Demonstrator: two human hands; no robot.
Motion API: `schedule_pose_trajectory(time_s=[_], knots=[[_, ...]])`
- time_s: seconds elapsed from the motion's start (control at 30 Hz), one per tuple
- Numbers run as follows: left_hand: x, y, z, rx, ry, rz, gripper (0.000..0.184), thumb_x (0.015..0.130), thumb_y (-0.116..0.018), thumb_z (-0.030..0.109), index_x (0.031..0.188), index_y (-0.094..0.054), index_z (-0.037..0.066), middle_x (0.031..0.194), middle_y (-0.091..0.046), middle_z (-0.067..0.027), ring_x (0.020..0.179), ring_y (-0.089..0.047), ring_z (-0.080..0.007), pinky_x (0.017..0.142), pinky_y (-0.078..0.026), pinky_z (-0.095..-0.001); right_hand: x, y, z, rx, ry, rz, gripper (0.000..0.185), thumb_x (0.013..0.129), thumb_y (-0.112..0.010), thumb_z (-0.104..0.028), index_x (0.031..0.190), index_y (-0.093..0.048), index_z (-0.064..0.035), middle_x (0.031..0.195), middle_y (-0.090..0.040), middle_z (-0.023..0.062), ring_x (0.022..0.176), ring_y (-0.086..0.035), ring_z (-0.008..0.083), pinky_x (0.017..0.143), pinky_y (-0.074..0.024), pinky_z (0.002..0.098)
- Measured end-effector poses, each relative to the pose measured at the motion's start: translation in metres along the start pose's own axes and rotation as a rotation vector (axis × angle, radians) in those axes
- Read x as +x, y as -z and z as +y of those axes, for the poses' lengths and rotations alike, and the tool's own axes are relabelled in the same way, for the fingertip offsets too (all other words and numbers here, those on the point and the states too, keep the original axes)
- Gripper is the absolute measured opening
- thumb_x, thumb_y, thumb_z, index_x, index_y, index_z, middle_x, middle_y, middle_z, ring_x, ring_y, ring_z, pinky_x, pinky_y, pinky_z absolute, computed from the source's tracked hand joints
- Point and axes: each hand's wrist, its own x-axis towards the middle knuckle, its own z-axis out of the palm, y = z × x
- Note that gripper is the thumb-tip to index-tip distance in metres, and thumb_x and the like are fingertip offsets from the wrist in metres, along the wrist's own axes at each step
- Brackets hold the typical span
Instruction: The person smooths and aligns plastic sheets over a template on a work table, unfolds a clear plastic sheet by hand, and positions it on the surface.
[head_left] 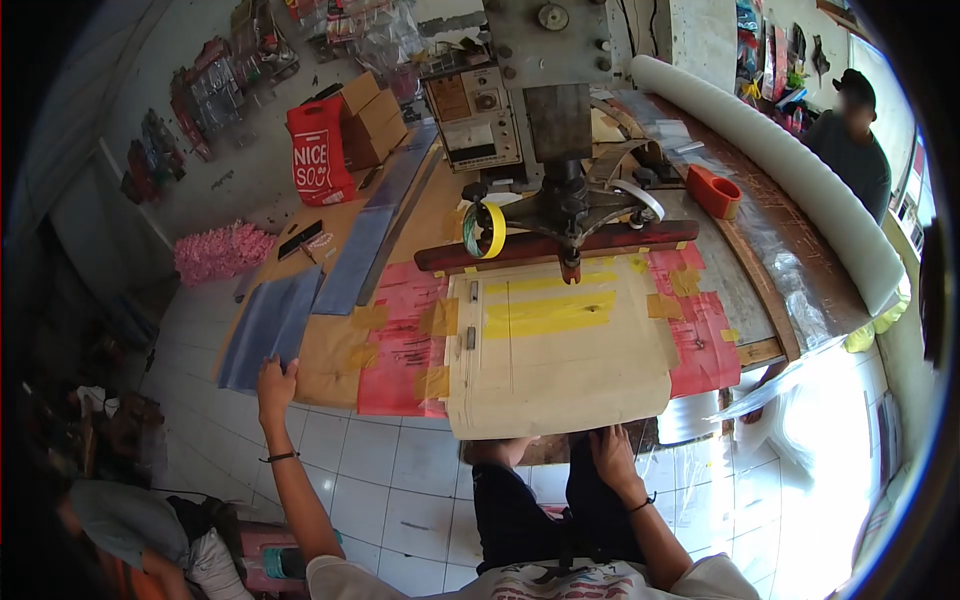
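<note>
My left hand [277, 382] is at the near edge of a blue sheet [265, 325] on the left of the table, its fingers closed on that edge. The sheet appears to lie in a stack. My right hand [613, 457] rests by my thigh, just below the table's front edge, with its fingers stretched out and nothing visible in it. Between the hands lies a beige sheet [560, 375] with yellow tape strips, over red sheeting [400, 345] taped down at both sides. A press head [568, 205] with a dark red bar [640, 237] stands over its far edge.
More long blue strips [362, 245] lie behind the left stack. A phone [300, 240], a red bag [318, 150] and a cardboard box [373, 120] sit farther back. On the right are an orange-red tape dispenser [713, 192], a large white roll [770, 165] and another person [850, 145].
</note>
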Motion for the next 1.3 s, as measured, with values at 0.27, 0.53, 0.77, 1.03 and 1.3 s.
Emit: schedule_pose_trajectory(time_s=[0.27,0.53,0.77,1.03,1.3], knots=[[0.001,0.044,0.026,-0.064,0.006,-0.328,0.062,0.101,-0.036,0.049,0.132,-0.055,-0.001,0.136,-0.053,-0.0232,0.126,-0.049,-0.0401,0.105,-0.038,-0.0453,0.026,-0.029,-0.023,-0.243,0.15,-0.026,0.052,0.088,-0.056,-0.025,0.133,-0.047,0.001,0.137,-0.046,0.0263,0.129,-0.04,0.0432,0.107,-0.029,0.0576],[0.006,0.122,0.182,-0.353,-0.592,-0.134,0.038,0.091,-0.064,0.024,0.119,-0.064,-0.001,0.122,-0.063,-0.0201,0.116,-0.059,-0.0315,0.098,-0.044,-0.0355,0.024,-0.042,-0.02,-0.251,0.147,0.065,0.049,0.09,-0.053,-0.025,0.132,-0.049,0.0011,0.133,-0.05,0.0258,0.127,-0.043,0.0437,0.108,-0.0292,0.056],[0.03,0.144,0.347,-0.539,-1.139,0.12,0.034,0.093,-0.061,0.024,0.117,-0.064,0.0,0.118,-0.064,-0.0161,0.114,-0.058,-0.0328,0.098,-0.044,-0.0372,0.023,-0.031,-0.012,-0.202,0.167,0.119,0.045,0.089,-0.059,-0.027,0.125,-0.052,0.0002,0.12,-0.057,0.0255,0.11,-0.055,0.0444,0.092,-0.0442,0.0538],[0.071,0.127,0.375,-0.199,-1.284,0.012,0.035,0.099,-0.05,0.028,0.117,-0.062,0.001,0.109,-0.064,-0.0165,0.109,-0.057,-0.0359,0.092,-0.045,-0.0446,0.026,-0.021,0.005,-0.104,0.256,0.244,0.034,0.088,-0.062,-0.022,0.11,-0.057,0.0036,0.102,-0.061,0.0281,0.095,-0.058,0.0478,0.082,-0.0479,0.0536],[0.072,0.115,0.385,0.069,-1.293,0.297,0.04,0.1,-0.045,0.038,0.094,-0.062,0.002,0.077,-0.063,-0.0226,0.079,-0.062,-0.0394,0.078,-0.048,-0.047,0.028,-0.02,0.005,-0.053,0.169,0.126,0.033,0.084,-0.062,-0.018,0.111,-0.059,0.0017,0.106,-0.062,0.0269,0.098,-0.058,0.0472,0.085,-0.0472,0.0534]])
